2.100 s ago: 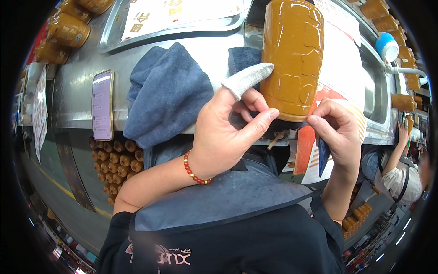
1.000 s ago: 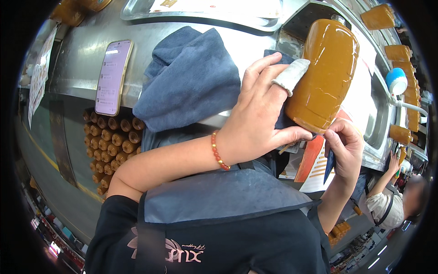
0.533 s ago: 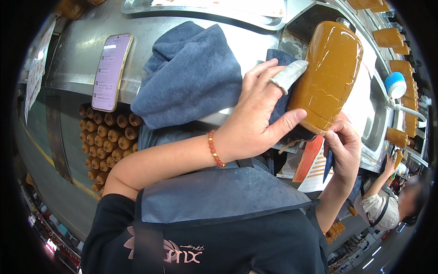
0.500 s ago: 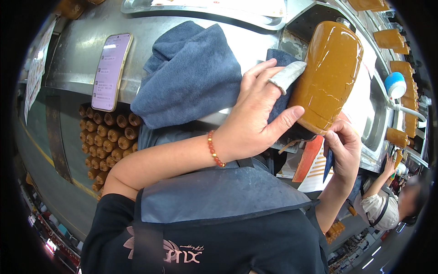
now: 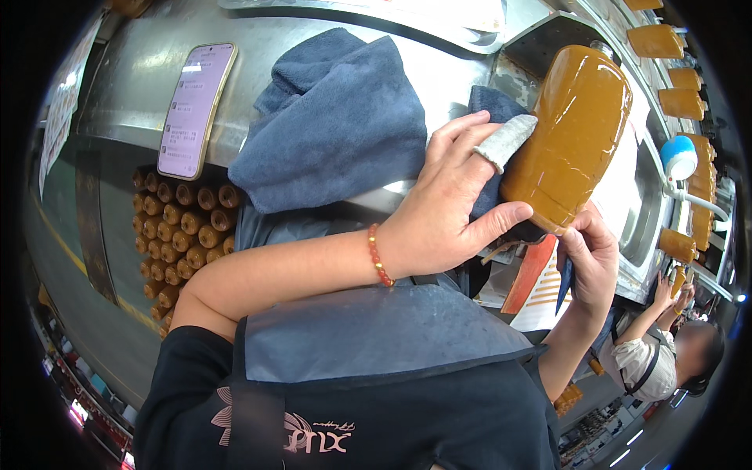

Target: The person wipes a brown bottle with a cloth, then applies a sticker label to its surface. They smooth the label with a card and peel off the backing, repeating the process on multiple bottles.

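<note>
A large amber-brown bottle [image 5: 576,129] with a glossy surface lies tilted, its clear neck pointing away from me and its base toward me. My left hand [image 5: 458,188] is open at its left side, fingers stretched. A whitish cover sleeves one finger, whose tip is at the bottle's side, and the thumb lies by the base. My right hand [image 5: 589,249] pinches the base's near corner between thumb and fingers; some of those fingers are hidden. Under the bottle's left side shows a folded dark blue cloth [image 5: 489,102]. A bigger blue towel [image 5: 337,125] lies left of my hand.
A phone [image 5: 196,110] with a lit screen lies on the metal bench [image 5: 129,86]. Many brown bottles [image 5: 184,223] are stacked below its edge. Beyond lies a metal tray [image 5: 376,16]. To the right stand more amber bottles [image 5: 658,43], a blue-and-white round object [image 5: 678,159] and a co-worker [image 5: 650,352].
My hands keep nearly the same hold on the bottle. The whole view has shifted slightly. At the right, the co-worker's hands now both show around a small amber piece.
</note>
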`<act>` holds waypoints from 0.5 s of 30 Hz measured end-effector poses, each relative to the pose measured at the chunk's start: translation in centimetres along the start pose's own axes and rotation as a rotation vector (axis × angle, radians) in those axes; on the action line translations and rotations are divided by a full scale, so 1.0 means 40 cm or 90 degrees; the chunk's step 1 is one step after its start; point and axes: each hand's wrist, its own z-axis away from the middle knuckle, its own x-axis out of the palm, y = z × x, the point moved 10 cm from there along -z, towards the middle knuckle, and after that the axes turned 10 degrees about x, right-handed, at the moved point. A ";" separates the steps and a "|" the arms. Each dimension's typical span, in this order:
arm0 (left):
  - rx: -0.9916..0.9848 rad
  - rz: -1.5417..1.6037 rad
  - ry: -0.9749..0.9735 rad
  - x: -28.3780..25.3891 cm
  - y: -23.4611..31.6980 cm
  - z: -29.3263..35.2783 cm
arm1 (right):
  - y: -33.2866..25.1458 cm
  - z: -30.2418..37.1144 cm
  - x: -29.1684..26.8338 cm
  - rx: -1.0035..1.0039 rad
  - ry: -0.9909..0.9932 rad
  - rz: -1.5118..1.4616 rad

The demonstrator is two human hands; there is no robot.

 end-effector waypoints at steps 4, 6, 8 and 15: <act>-0.005 0.002 0.019 -0.011 0.001 0.005 | 0.007 0.000 -0.004 0.015 -0.012 0.016; 0.014 -0.033 0.029 -0.029 0.011 0.007 | 0.005 0.000 -0.004 0.006 -0.011 0.011; 0.090 -0.108 -0.018 -0.047 0.067 0.000 | 0.011 0.002 -0.005 0.018 -0.009 -0.011; 0.381 -0.423 -0.042 0.021 0.177 0.038 | 0.010 0.005 0.008 0.047 -0.040 -0.039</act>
